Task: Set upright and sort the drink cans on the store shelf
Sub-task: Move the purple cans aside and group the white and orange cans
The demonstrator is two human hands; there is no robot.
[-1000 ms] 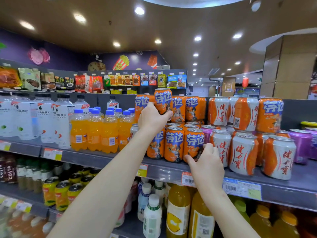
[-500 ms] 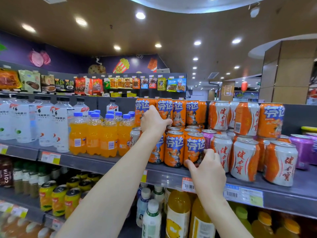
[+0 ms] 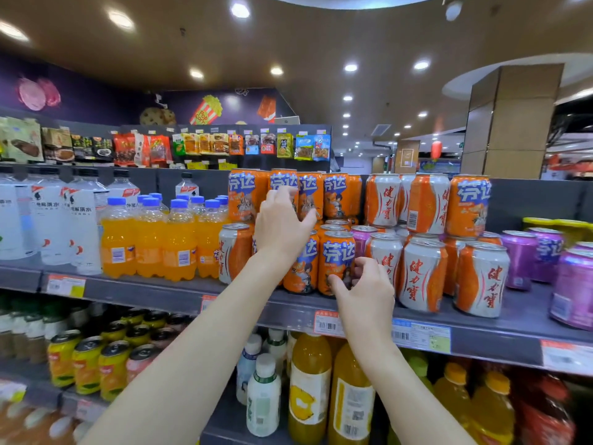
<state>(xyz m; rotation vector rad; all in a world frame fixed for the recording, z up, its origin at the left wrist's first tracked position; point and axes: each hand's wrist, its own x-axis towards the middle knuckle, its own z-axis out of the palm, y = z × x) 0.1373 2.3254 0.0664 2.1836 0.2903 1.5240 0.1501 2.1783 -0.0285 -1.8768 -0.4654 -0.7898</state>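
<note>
**2 hands steady a double-decker wall of cans**

Head view: A person's right hand (image 3: 365,290) grips the front orange can (image 3: 337,255) low on its body, thumb on the near-left side and curled fingers (image 3: 369,264) wrapped round the right. The can stands upright at the front edge of the store shelf (image 3: 526,316).

Above and left of that can, the left hand (image 3: 282,229) is spread loosely and holds nothing. Its straight fingers (image 3: 279,195) touch an upper-tier orange can (image 3: 282,181) stacked on the row behind.

Just right of the front orange can stand the white-and-orange cans (image 3: 420,274). A stray white-and-orange can (image 3: 232,248) sits to its left, past the left hand. Up and far right of it, a stray orange can (image 3: 468,203) tops the white-and-orange stack, and purple cans (image 3: 519,255) stand farther right.

The step in hand looks like squaring the front orange can into line with its row. The low grip is the right one, since it lets the can slide or turn on its base rather than tip. The label should end facing out, flush with its orange neighbour on the left.

The left hand is best kept lightly against the upper tier, because those cans rest only on the lids beneath. A bump from below could bring several down. The 2 strays look like the sorting left to do.
</note>
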